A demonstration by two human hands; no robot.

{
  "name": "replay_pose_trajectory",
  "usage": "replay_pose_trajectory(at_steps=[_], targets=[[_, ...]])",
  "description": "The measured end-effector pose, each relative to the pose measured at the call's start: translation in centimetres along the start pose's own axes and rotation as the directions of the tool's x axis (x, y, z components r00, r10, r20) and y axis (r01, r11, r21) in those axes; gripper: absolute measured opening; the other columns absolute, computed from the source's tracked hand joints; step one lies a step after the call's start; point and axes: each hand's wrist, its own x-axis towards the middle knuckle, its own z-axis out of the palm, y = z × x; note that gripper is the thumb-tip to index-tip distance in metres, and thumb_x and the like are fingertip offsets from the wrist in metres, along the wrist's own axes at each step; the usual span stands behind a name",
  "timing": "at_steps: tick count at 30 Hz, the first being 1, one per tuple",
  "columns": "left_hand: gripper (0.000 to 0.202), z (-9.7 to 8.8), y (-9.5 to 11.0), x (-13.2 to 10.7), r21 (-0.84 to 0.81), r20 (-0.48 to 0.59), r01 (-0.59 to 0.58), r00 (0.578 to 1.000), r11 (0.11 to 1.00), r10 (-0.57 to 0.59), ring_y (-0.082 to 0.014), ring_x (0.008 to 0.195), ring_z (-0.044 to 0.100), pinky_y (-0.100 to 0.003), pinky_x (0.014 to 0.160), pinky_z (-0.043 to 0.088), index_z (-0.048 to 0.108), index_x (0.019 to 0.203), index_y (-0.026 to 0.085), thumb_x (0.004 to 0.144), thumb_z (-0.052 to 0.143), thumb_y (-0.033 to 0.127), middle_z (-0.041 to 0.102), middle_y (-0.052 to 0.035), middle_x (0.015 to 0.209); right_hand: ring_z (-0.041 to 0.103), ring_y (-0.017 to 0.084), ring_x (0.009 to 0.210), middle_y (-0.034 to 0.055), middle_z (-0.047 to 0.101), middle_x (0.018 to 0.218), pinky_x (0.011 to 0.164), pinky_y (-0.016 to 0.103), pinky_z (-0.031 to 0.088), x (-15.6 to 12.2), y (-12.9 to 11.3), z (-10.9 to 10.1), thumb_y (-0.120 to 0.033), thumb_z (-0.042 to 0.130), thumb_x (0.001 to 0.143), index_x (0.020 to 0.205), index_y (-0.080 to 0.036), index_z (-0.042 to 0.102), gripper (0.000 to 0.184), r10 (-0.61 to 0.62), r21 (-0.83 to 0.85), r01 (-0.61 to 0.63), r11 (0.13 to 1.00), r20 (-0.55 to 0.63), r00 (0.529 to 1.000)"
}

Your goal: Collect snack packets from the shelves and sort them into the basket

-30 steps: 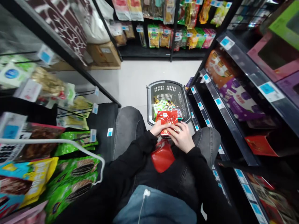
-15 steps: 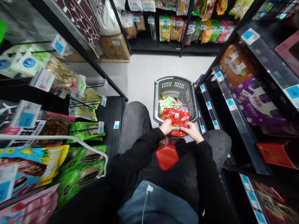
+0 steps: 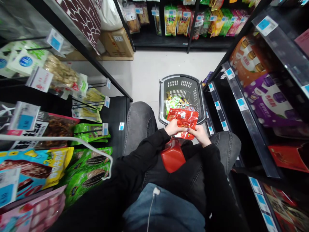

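I crouch in a shop aisle, both hands on a red snack packet (image 3: 183, 118) held over the near rim of a grey shopping basket (image 3: 181, 84). My left hand (image 3: 173, 127) grips the packet's lower left edge, fingers closed. My right hand (image 3: 199, 133) pinches its lower right edge. The basket stands on the pale floor ahead of my knees and holds several green, yellow and red packets (image 3: 176, 103). A red pouch-like object (image 3: 173, 156) rests in my lap just under my hands.
Hooks with hanging snack bags (image 3: 85, 167) crowd the left, with a white wire loop (image 3: 72, 141) near my left arm. Dark shelves with price tags and boxed goods (image 3: 267, 96) run along the right. A cardboard box (image 3: 117, 41) and more racks stand at the aisle's far end.
The red packet has moved forward from my lap to over the basket's near rim, and my hands now grip its lower edge. My view shifted slightly downward.
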Motion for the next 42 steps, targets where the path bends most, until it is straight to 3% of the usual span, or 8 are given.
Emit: replay_pose_trajectory(at_steps=[7, 17, 23, 28, 31, 34, 38, 42], targets=[[0.048, -0.2, 0.2, -0.2, 0.109, 0.033, -0.043, 0.999, 0.993, 0.039, -0.0224, 0.087, 0.061, -0.034, 0.085, 0.047, 0.065, 0.093, 0.007, 0.065, 0.068, 0.046, 0.067, -0.01, 0.088, 0.065, 0.022, 0.068, 0.0055, 0.07, 0.073, 0.066, 0.034, 0.051, -0.1, 0.1, 0.5, -0.053, 0.071, 0.059, 0.071, -0.015, 0.069, 0.04, 0.026, 0.167, -0.011, 0.986, -0.088, 0.996], [0.057, 1.9, 0.5, -0.9, -0.284, -0.094, -0.025, 0.996, 0.958, -0.002, -0.0202, 0.08, 0.062, -0.033, 0.081, 0.049, 0.064, 0.094, 0.006, 0.055, 0.076, 0.046, 0.067, -0.0124, 0.091, 0.065, 0.024, 0.07, 0.005, 0.068, 0.07, 0.067, 0.036, 0.053, -0.6, -0.2, 2.4, -0.046, 0.076, 0.053, 0.07, -0.016, 0.065, 0.037, 0.069, 0.503, 0.006, 0.864, -0.129, 0.989], [0.055, 1.0, 0.2, -0.3, -0.105, -0.037, 0.001, 0.999, 0.994, -0.005, -0.0185, 0.078, 0.06, -0.032, 0.079, 0.048, 0.064, 0.086, 0.007, 0.063, 0.066, 0.057, 0.066, -0.0096, 0.086, 0.065, 0.023, 0.073, 0.005, 0.068, 0.073, 0.07, 0.037, 0.052, -0.3, 0.1, 2.4, -0.046, 0.074, 0.057, 0.077, -0.015, 0.065, 0.037, 0.067, 0.504, 0.017, 0.864, -0.147, 0.987], [0.059, -0.2, -0.4, 0.3, 0.07, -0.097, 0.073, 0.993, 0.995, -0.066, -0.0163, 0.068, 0.055, -0.028, 0.068, 0.046, 0.063, 0.075, 0.009, 0.065, 0.056, 0.066, 0.062, -0.0064, 0.071, 0.064, 0.023, 0.076, 0.006, 0.069, 0.081, 0.072, 0.038, 0.051, 0.4, 0.7, 1.8, -0.05, 0.067, 0.065, 0.083, -0.016, 0.066, 0.039, -0.024, 0.28, 0.069, 0.958, -0.161, 0.987], [0.067, -0.8, -0.2, 0.4, -0.005, -0.176, 0.153, 0.973, 0.988, -0.152, -0.0141, 0.063, 0.053, -0.023, 0.057, 0.044, 0.062, 0.081, 0.011, 0.07, 0.041, 0.073, 0.058, -0.006, 0.066, 0.061, 0.021, 0.081, 0.0063, 0.068, 0.086, 0.077, 0.037, 0.049, 0.5, 0.7, 0.9, -0.043, 0.06, 0.075, 0.084, -0.017, 0.067, 0.029, -0.267, -0.096, 0.249, 0.964, -0.307, 0.914], [0.08, -1.6, 0.8, 0.1, -0.237, -0.05, 0.361, 0.923, 0.902, -0.383, -0.0129, 0.059, 0.053, -0.022, 0.051, 0.043, 0.061, 0.09, 0.012, 0.07, 0.024, 0.079, 0.06, -0.0083, 0.072, 0.056, 0.019, 0.089, 0.007, 0.065, 0.094, 0.081, 0.035, 0.045, 0.1, 0.5, -0.3, -0.03, 0.054, 0.082, 0.086, -0.02, 0.069, 0.019, -0.56, -0.561, 0.335, 0.757, -0.292, 0.776], [0.067, -1.8, 2.0, -0.7, -0.355, 0.327, 0.559, 0.825, 0.749, -0.46, -0.0194, 0.066, 0.061, -0.03, 0.057, 0.049, 0.06, 0.095, 0.008, 0.07, 0.047, 0.07, 0.065, -0.0134, 0.08, 0.049, 0.02, 0.094, 0.0055, 0.062, 0.107, 0.085, 0.038, 0.04, -0.5, 0.1, -1.0, -0.018, 0.053, 0.082, 0.095, -0.026, 0.069, 0.022, -0.665, -0.856, 0.281, 0.433, -0.093, 0.741], [0.05, -1.3, 0.8, -0.3, -0.386, 0.1, 0.366, 0.929, 0.847, -0.356, -0.018, 0.068, 0.062, -0.031, 0.067, 0.05, 0.062, 0.087, 0.007, 0.051, 0.08, 0.037, 0.066, -0.0085, 0.077, 0.046, 0.023, 0.105, 0.0096, 0.052, 0.121, 0.091, 0.044, 0.038, -0.1, 0.1, -0.6, -0.018, 0.052, 0.08, 0.109, -0.025, 0.062, 0.031, -0.562, -0.748, 0.158, 0.645, -0.324, 0.761]])
